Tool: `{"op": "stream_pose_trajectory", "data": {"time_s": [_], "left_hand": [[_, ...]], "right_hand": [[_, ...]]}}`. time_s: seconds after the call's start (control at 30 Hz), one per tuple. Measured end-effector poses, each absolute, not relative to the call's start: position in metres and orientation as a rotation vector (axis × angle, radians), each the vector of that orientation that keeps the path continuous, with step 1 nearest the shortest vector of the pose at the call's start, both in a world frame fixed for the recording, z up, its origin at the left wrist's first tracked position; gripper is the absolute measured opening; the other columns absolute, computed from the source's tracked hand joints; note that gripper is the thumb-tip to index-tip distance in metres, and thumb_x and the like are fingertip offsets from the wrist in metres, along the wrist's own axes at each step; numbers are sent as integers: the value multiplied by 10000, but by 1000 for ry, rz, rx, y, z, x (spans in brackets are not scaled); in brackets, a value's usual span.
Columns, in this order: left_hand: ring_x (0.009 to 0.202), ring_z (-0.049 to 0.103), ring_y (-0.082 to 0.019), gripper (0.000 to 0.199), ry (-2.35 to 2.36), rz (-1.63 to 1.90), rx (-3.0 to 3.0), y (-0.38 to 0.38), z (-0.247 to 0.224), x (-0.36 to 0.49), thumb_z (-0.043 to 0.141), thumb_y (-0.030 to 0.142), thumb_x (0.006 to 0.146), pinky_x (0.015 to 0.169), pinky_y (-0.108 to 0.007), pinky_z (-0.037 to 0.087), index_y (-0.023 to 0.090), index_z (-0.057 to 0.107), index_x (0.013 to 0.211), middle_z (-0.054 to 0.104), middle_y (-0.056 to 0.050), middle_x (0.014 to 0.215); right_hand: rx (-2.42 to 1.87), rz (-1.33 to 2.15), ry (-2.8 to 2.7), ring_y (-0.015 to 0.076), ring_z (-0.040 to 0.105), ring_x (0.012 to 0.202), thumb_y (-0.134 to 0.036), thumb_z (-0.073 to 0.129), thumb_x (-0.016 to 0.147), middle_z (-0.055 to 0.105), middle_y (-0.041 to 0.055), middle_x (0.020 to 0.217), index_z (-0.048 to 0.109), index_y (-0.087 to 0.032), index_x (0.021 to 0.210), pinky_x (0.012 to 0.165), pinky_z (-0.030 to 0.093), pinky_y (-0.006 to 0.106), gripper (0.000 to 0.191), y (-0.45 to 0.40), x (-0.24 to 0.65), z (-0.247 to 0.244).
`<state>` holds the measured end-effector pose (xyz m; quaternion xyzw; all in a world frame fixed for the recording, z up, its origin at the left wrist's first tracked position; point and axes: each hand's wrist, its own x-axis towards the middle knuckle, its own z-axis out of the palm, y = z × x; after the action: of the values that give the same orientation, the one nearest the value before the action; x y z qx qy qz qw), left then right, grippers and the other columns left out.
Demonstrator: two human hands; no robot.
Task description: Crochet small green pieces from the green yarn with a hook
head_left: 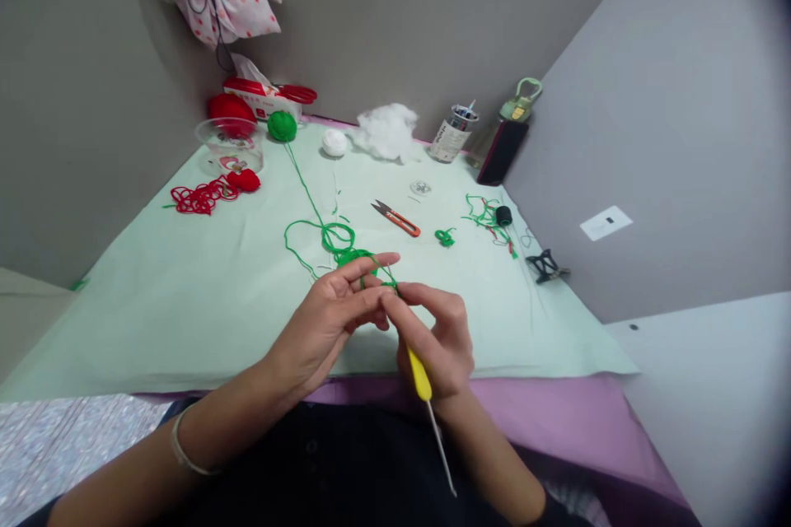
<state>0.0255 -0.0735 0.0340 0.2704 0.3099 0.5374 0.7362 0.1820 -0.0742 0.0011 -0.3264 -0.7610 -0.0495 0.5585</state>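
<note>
My left hand (334,309) is closed on green yarn, its index finger stretched out with a strand over it and another strand round a finger. My right hand (438,338) grips a crochet hook (419,375) with a yellow handle; its metal rear end points down toward me. The fingertips of both hands meet at a small piece of green crochet (390,286), mostly hidden by the fingers. Loose loops of green yarn (338,237) lie just beyond my left hand, and a strand runs back to a green ball (283,126).
Orange thread snips (396,218) and a small green yarn piece (444,238) lie beyond my hands. Red yarn (203,196) and a clear tub (231,150) are at left. White stuffing (388,132), a can (453,134) and a phone (503,152) line the back.
</note>
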Motion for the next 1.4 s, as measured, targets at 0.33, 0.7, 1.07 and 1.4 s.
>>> {"op": "stream_pose_trajectory", "data": {"time_s": [0.33, 0.7, 1.07, 1.4], "left_hand": [[645, 591, -55, 322, 724, 1240, 728, -72, 44, 19, 875, 201, 801, 635, -177, 509, 242, 851, 1119, 657, 12, 877], [617, 550, -60, 345, 650, 1138, 562, -69, 32, 26, 894, 239, 798, 610, -181, 494, 190, 839, 1135, 660, 6, 794], [770, 608, -124, 265, 744, 1215, 734, -74, 40, 28, 845, 239, 840, 770, -261, 515, 210, 843, 1103, 736, -34, 953], [682, 580, -79, 221, 752, 1216, 687, -71, 37, 25, 831, 208, 835, 728, -230, 488, 225, 853, 1055, 687, -3, 925]], "right_hand": [[-700, 799, -1350, 134, 660, 708, -211, 598, 1042, 740, 29, 927, 779, -251, 1033, 638, 568, 301, 186, -68, 182, 30], [-808, 129, -1718, 212, 750, 940, -110, 650, 985, 778, 72, 1077, 779, -294, 1198, 772, 645, 369, 309, -72, 183, 14], [-800, 862, -1398, 130, 669, 739, -249, 641, 1029, 751, 20, 912, 794, -248, 1022, 688, 566, 288, 154, -63, 187, 22], [-660, 1075, -1202, 126, 711, 677, -299, 632, 1035, 801, 32, 890, 764, -220, 977, 635, 599, 266, 164, -58, 188, 23]]}}
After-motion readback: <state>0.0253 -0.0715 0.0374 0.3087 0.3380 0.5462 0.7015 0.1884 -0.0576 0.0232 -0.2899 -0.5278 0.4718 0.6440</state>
